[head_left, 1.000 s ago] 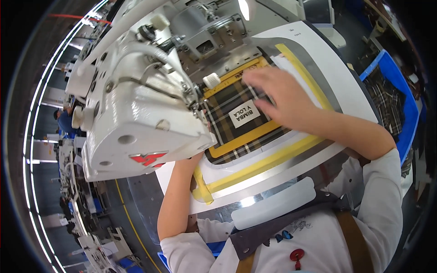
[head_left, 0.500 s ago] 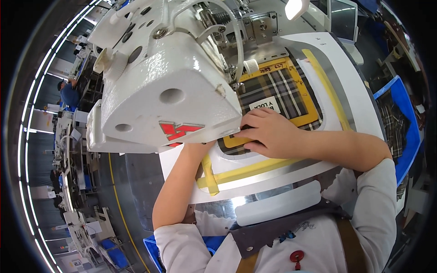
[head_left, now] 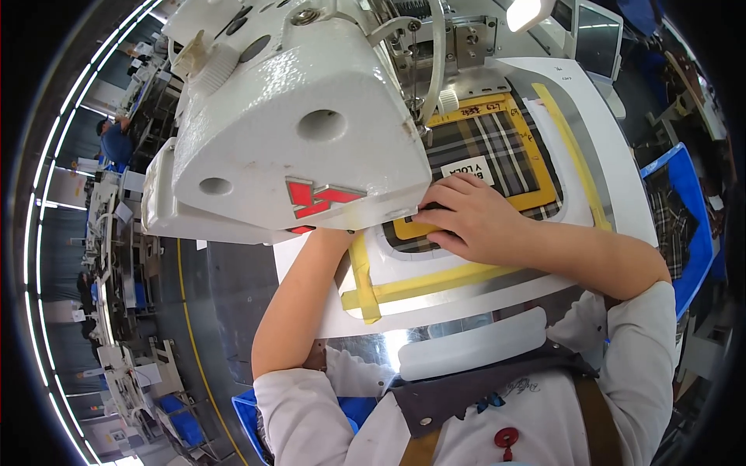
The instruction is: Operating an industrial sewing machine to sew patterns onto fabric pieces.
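Dark plaid fabric (head_left: 505, 147) with white and tan stripes lies flat beneath a yellow frame (head_left: 536, 167) that has handwritten marks. A small white label (head_left: 466, 168) with black print rests on the fabric inside the frame. My right hand (head_left: 478, 221) lies over the frame's near edge beside the label, fingers apart; the fingertips reach toward the machine head and are partly hidden. Only the wrist end of my left hand (head_left: 334, 238) shows; its fingers are behind the white sewing machine head (head_left: 256, 155).
Yellow tape (head_left: 435, 283) borders the white work plate (head_left: 318, 311). A white pad (head_left: 474, 346) sits at the near edge. Blue bins stand right and lower left, the right bin (head_left: 691, 233) holding plaid fabric. A lit lamp (head_left: 530, 14) hangs at the back. Machines line the left.
The whole view has shifted slightly, with the machine head and frame now a little farther right in the picture. My right hand remains at the frame's near edge, by the label.
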Action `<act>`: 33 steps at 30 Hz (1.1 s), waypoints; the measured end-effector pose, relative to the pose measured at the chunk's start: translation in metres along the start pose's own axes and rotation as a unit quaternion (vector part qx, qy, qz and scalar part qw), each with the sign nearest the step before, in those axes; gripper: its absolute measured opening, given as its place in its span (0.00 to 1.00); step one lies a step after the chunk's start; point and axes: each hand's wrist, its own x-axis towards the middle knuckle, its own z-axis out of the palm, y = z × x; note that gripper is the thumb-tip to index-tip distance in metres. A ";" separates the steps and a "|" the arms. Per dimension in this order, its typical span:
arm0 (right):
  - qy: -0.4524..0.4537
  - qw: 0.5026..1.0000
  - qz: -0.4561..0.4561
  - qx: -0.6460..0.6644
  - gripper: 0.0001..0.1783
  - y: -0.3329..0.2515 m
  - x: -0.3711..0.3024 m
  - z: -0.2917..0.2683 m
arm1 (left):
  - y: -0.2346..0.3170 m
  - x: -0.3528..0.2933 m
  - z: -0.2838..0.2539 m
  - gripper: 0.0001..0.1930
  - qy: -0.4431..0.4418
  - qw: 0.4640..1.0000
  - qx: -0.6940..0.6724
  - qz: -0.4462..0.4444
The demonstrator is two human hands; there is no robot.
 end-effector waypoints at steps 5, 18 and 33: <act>0.010 1.000 -0.018 -0.016 0.15 -0.001 0.001 0.001 | -0.017 -0.001 -0.010 0.20 0.001 0.979 -0.177 -0.098; 0.014 1.000 0.003 0.026 0.11 0.003 -0.005 0.002 | -0.034 -0.003 -0.014 0.21 -0.019 0.974 0.214 0.078; 0.008 1.000 0.003 0.011 0.13 0.003 -0.003 0.005 | -0.057 0.005 -0.028 0.20 -0.030 0.986 0.164 0.033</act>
